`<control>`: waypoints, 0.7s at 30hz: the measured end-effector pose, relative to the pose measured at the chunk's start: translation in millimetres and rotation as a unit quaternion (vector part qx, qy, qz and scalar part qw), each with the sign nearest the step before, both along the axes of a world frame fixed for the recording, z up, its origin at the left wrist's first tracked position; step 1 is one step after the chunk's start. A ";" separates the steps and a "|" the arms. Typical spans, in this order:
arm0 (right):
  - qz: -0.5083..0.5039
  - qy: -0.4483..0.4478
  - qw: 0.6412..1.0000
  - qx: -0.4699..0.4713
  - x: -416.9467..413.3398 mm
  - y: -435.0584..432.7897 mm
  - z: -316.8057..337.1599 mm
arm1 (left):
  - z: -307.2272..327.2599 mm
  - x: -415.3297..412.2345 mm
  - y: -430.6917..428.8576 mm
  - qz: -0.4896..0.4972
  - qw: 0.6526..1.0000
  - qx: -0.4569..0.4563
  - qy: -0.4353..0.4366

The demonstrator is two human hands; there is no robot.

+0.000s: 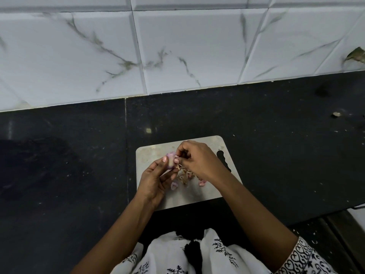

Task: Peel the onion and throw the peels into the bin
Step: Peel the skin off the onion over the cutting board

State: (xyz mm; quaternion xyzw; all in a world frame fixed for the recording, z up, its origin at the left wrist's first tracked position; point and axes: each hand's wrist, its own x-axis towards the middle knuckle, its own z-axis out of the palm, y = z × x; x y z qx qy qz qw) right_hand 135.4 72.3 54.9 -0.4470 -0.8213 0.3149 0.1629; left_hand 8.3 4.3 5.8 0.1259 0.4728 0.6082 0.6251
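A small pale purple onion is held above the grey cutting board. My left hand grips it from below with thumb and fingers. My right hand pinches at the onion's right side, its fingertips touching the skin. A heap of brown and pink peels lies on the board under my hands, with a loose pink piece to the left and another to the right. No bin is in view.
The board lies on a black stone counter against a white marble-patterned tiled wall. A small scrap lies far right on the counter. The board has a dark handle cutout at its right edge.
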 end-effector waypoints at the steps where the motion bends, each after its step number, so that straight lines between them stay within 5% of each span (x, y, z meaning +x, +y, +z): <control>1: 0.005 -0.002 1.000 -0.005 0.1 0.7 0.6 | -0.9 -0.2 -0.2 -0.001 1.000 -0.002 0.001; 8: 0.096 -0.078 0.992 0.005 2.1 -4.3 -5.6 | -4.9 1.8 2.5 0.026 0.998 -0.049 -0.028; 13: -0.041 -0.024 0.999 0.013 16.0 -7.2 -19.0 | -2.5 -10.4 7.9 0.033 0.994 -0.058 -0.088; 17: -0.020 -0.110 0.993 0.029 18.7 -5.9 -21.7 | -1.4 -10.5 4.6 0.017 0.987 -0.063 -0.148; 21: -0.084 -0.065 0.992 0.070 14.2 -4.5 -20.1 | -2.5 -9.6 3.4 0.010 0.984 -0.068 -0.164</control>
